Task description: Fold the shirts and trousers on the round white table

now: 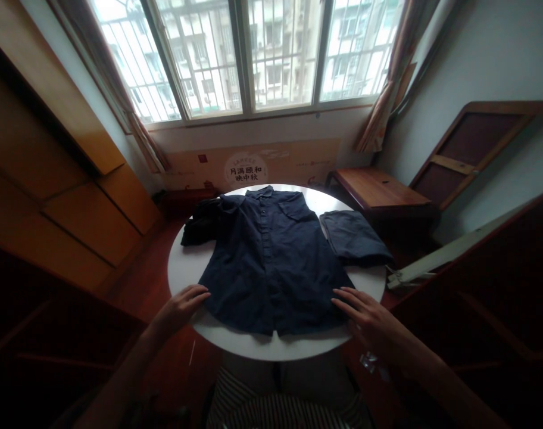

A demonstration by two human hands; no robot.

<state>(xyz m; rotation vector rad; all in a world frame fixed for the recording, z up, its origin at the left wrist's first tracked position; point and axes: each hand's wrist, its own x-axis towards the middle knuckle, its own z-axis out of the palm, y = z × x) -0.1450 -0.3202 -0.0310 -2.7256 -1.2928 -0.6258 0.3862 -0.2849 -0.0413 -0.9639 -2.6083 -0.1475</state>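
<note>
A dark blue button-front shirt (289, 256) lies spread front up on a round white table (186, 271), its collar at the far side and its hem toward me. My left hand (184, 304) reaches the shirt's lower left edge, fingers stretched out and fingertips touching the cloth; its thumb is hidden. At the lower right edge, my right hand (365, 313) rests its extended, slightly parted fingers on the fabric. Beside the shirt on the right sits a folded dark grey-blue garment (354, 237). A bunched black garment (202, 223) lies on the left, partly against the shirt's sleeve.
Beyond the table stand a low wooden table (383, 187) and a printed cardboard panel (298, 158) beneath a barred window (280, 59). Wooden cabinets (93, 208) line the left. A pale board (441, 256) leans at the right.
</note>
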